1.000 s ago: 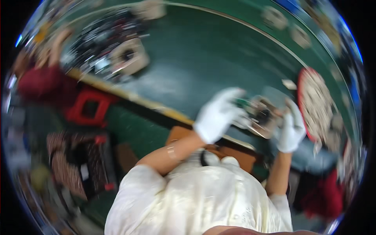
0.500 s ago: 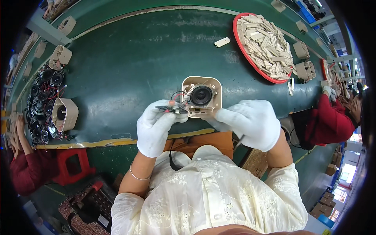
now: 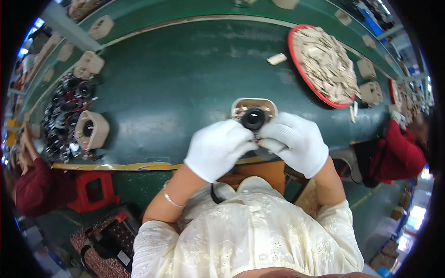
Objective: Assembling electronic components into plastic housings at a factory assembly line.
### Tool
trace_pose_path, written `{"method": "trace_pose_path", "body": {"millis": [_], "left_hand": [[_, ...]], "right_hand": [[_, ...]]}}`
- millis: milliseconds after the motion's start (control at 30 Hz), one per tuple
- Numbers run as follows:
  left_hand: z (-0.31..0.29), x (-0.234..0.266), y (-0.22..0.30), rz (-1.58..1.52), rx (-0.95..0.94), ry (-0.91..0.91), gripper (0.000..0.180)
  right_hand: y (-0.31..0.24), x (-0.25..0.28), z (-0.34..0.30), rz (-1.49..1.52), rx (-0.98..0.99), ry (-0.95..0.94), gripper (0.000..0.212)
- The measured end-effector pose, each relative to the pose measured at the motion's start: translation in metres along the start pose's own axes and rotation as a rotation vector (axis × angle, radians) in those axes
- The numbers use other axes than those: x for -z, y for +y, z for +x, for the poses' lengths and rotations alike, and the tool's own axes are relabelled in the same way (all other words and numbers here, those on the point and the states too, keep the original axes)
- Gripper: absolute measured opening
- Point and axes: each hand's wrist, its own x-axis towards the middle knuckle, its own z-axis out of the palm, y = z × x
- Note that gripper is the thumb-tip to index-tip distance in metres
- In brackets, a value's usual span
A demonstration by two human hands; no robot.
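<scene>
A beige plastic speaker housing stands on the green workbench in front of me, with a round black speaker driver inside it. Both my hands wear white gloves and meet at the near side of the housing. My left hand is closed, its thumb and fingertips pinched just below the driver. My right hand curls in from the other side, its fingertips almost touching the left ones. Small parts between the fingertips are blurred and mostly covered, so what each hand holds cannot be made out.
A red-rimmed basket full of beige strips stands at the far right, one loose strip beside it. At left lie a pile of black speaker drivers and another housing. Co-workers in red sit on both sides; a red stool is at left.
My left hand, which held a small dark part with wires beside the housing, has moved right to meet my right hand at its near edge. My view has shifted slightly.
</scene>
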Motion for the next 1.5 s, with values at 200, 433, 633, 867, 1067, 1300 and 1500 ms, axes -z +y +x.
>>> {"method": "trace_pose_path", "body": {"millis": [200, 433, 633, 867, 1067, 1300, 1500], "left_hand": [[-0.017, -0.007, -0.019, 0.006, -0.249, 0.041, 0.040], [-0.022, -0.003, -0.004, 0.082, -0.243, -0.046, 0.042], [-0.010, 0.002, -0.009, 0.277, -0.236, -0.243, 0.029], [-0.011, -0.012, -0.012, -0.265, 0.131, -0.137, 0.035], [-0.021, -0.010, -0.017, -0.152, -0.067, -0.046, 0.028], [-0.026, -0.004, -0.016, -0.011, -0.179, -0.108, 0.031], [-0.027, -0.006, -0.015, 0.020, -0.148, -0.171, 0.034]], "right_hand": [[-0.007, 0.005, -0.012, -0.189, 0.067, -0.067, 0.019], [-0.008, 0.005, -0.001, -0.278, 0.094, -0.194, 0.019], [0.009, -0.005, 0.008, -0.142, 0.034, -0.218, 0.019], [0.014, -0.012, 0.005, -0.096, 0.087, -0.213, 0.018], [0.002, -0.013, 0.010, -0.166, 0.082, -0.225, 0.017], [0.012, -0.012, 0.008, -0.076, 0.059, -0.212, 0.013], [0.010, -0.012, 0.005, -0.129, 0.087, -0.246, 0.012]]}}
